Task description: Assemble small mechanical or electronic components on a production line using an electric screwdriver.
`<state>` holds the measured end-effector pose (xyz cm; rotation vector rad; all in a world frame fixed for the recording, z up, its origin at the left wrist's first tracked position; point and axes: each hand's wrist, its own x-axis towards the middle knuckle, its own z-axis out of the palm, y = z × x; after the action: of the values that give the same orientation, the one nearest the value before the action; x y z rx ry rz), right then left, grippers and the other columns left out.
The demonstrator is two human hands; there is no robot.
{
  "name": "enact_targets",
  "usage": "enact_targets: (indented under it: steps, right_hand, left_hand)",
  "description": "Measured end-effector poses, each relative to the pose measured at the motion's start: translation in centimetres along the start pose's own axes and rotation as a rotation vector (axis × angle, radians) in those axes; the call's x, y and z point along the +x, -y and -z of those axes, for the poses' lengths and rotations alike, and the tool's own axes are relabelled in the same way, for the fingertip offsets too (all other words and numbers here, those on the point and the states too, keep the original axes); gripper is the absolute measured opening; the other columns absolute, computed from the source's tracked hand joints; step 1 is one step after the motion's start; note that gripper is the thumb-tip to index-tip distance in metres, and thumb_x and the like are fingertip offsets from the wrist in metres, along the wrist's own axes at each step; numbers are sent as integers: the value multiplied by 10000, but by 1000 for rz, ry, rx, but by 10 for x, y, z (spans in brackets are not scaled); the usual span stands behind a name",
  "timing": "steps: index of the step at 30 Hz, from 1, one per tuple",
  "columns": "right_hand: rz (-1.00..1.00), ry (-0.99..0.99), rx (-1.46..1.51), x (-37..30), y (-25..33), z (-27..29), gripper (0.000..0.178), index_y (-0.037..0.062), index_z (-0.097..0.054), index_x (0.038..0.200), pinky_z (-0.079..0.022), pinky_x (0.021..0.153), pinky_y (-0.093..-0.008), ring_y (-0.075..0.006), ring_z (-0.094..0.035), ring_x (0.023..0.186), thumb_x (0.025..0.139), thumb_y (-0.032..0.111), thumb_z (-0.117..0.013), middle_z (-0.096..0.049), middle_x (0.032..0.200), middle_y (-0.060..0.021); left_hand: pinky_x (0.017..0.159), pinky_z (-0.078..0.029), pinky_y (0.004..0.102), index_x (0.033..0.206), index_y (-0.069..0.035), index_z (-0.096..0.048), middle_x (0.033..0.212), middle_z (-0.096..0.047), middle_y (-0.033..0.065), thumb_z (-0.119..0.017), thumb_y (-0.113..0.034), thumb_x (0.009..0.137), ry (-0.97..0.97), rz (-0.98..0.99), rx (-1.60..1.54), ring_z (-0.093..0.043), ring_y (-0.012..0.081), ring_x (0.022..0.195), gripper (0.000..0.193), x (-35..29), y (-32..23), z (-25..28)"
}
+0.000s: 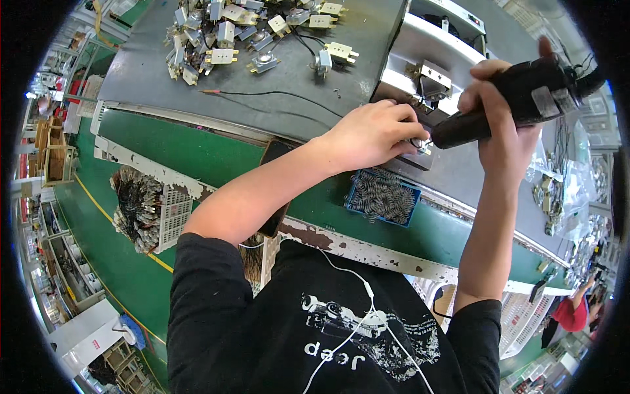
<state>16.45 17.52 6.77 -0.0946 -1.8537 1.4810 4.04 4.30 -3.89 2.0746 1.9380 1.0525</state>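
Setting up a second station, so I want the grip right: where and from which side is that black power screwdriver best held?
Around its thick black body, from the right, as the right hand does now. The black power screwdriver lies tilted, its narrow tip toward the small metal part under the left hand, cable trailing at the far end.

At a crowded bench, we find open grey mat [262,111] between the heap of small metal parts [243,33] at the far edge and our left hand [371,134], crossed only by a thin loose wire [275,95]. To the right, the white fixture [426,65] rises as a wall, and our right hand [502,125] with its black power screwdriver [518,98] fills the gap beside it. Nearer us, a blue tray of springs [382,196] sits on the green belt [197,151], just under our left hand; the belt to its left lies open up to a dark phone [272,154] under our left forearm.
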Motion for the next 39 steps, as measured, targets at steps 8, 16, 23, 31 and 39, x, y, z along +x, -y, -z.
enact_targets:
  steps: [8,16,23,31,39]
  right_hand:
    - [30,-81,-41,-5,-1,-3,838,55,-102,1555,-514,619,-302,-145,-589,665,904,-77,-613,-636,991,-145]
    - [85,46,135,0,-1,7,144,-66,-634,990,-497,555,-248,-129,-615,626,850,-40,-655,-681,879,-111]
    - [167,-15,112,-3,16,16,780,163,-87,1560,-496,617,-328,-168,-569,671,953,33,-559,-627,1094,-248]
    - [235,-265,109,-10,43,26,617,31,-290,1487,-494,605,-306,-166,-578,659,949,85,-588,-647,1000,-209]
    - [276,-322,-101,-8,45,23,631,90,-279,1491,-628,742,-337,-251,-674,896,940,75,-586,-517,1327,-279]
  left_hand:
    - [861,-518,399,1075,-162,-667,1058,-588,15,-711,-183,855,6,-32,-29,-594,267,981,225,0,3,-1]
    - [857,-514,399,1061,-165,-663,1023,-582,25,-724,-181,839,-1,-34,8,-594,256,983,231,0,-4,1]
    - [847,-465,362,1007,-127,-656,1042,-617,1,-738,-202,829,-204,-106,100,-605,220,990,211,10,-22,-1]
    - [755,-502,376,904,-125,-663,862,-656,24,-717,-140,832,-466,-152,354,-638,245,848,91,68,-16,65]
    - [818,-518,398,935,-107,-681,997,-654,86,-673,-175,846,-545,-179,221,-643,281,929,112,86,-2,62]
